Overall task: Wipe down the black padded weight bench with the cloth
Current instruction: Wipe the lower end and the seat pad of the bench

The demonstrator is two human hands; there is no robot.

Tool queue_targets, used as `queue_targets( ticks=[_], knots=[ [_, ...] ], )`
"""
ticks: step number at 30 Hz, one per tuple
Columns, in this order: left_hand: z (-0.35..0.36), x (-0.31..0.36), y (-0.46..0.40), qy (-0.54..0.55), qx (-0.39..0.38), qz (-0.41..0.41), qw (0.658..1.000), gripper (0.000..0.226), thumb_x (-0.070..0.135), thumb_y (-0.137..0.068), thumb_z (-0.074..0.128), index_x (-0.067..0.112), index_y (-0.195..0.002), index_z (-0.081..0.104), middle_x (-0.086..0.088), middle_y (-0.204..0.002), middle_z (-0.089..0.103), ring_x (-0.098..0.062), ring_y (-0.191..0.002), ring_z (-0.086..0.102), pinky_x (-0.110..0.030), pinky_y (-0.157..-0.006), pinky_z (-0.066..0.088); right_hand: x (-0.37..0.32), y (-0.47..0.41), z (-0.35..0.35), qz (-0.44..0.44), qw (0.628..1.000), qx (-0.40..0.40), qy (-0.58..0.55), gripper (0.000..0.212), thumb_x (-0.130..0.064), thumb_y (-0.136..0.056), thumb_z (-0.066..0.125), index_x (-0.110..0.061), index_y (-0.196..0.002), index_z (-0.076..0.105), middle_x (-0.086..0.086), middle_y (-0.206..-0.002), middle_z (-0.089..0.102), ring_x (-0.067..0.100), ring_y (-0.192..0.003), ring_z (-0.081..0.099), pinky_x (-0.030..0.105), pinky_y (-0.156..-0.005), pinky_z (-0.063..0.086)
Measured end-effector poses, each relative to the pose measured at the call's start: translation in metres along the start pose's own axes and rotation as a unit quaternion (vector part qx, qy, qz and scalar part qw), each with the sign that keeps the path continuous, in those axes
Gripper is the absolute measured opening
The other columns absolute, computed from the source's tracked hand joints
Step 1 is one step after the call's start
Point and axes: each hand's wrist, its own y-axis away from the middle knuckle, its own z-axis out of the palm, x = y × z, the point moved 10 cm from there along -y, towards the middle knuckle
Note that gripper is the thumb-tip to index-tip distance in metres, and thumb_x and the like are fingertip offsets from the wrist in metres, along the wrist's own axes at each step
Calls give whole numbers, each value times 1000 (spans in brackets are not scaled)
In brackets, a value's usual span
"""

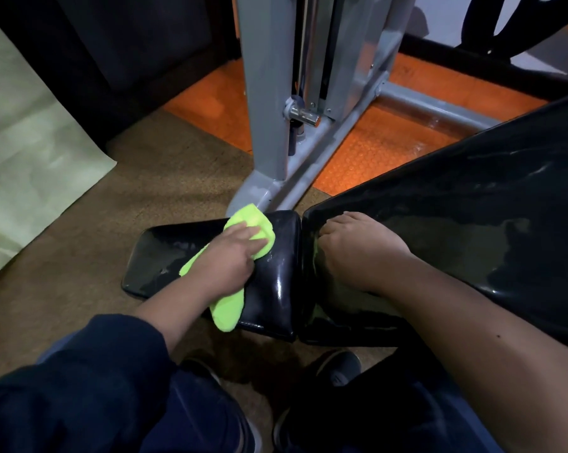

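The black padded weight bench fills the middle and right of the head view: a small seat pad (165,253) on the left and a long back pad (472,223) rising to the right, both shiny and wet-looking. My left hand (227,259) presses a bright lime-green cloth (253,223) flat on the seat pad near the gap between the pads. My right hand (358,250) rests on the near end of the back pad, fingers curled at its edge by the gap.
A grey metal machine frame (269,109) with a chrome pin (304,116) stands just behind the seat pad. Orange textured mat (374,148) lies under it, brown carpet (165,178) to the left. Pale green sheet (24,158) at far left. My shoes (335,371) sit below the bench.
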Motion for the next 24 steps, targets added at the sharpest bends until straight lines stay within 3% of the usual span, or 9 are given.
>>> queue_targets(
  ticks=[4,9,11,14,19,24],
  knots=[
    [-11,-20,-16,2,12,-71,997,59,8,-86,49,24,-142,47,-3,-156,32,-25,-146,19,-28,-117,12,0,0,0,-2,1000,-4,-1,32,-28,-98,41,-24,-119,65,-2,-126,61,20,-125,50,39,-113,31],
    [-4,-2,-6,-6,-1,-16,1000,60,6,-86,49,23,-143,46,-3,-156,31,-25,-147,17,-28,-118,9,0,0,1,-3,1000,-8,0,32,-27,-98,42,-25,-121,64,-2,-130,59,19,-129,48,38,-116,29],
    [-10,-20,-8,-3,-1,-46,999,60,6,-86,49,24,-143,46,-2,-156,31,-24,-147,17,-26,-117,8,0,0,1,-2,1000,-8,4,32,-28,-98,41,-26,-122,63,-2,-131,59,19,-129,48,39,-116,28],
    [-11,-32,-23,1,0,-104,995,62,9,-85,47,26,-144,42,-1,-158,28,-25,-146,16,-32,-118,16,0,1,0,3,1000,-9,2,34,-29,-98,40,-26,-124,62,-3,-134,57,18,-132,46,38,-118,26],
    [-7,-29,-6,8,4,-56,998,60,6,-85,49,24,-142,47,-2,-155,33,-25,-146,20,-29,-117,12,0,3,-1,3,1000,-20,-11,38,-29,-101,38,-25,-133,58,-3,-144,51,18,-140,38,39,-122,19],
    [-14,-54,-26,-3,7,-127,992,57,10,-85,49,23,-140,48,-6,-152,38,-30,-141,27,-37,-115,24,0,2,0,1,1000,-8,-12,36,-31,-98,41,-27,-129,60,-5,-142,53,16,-139,40,37,-121,20]
  ],
)
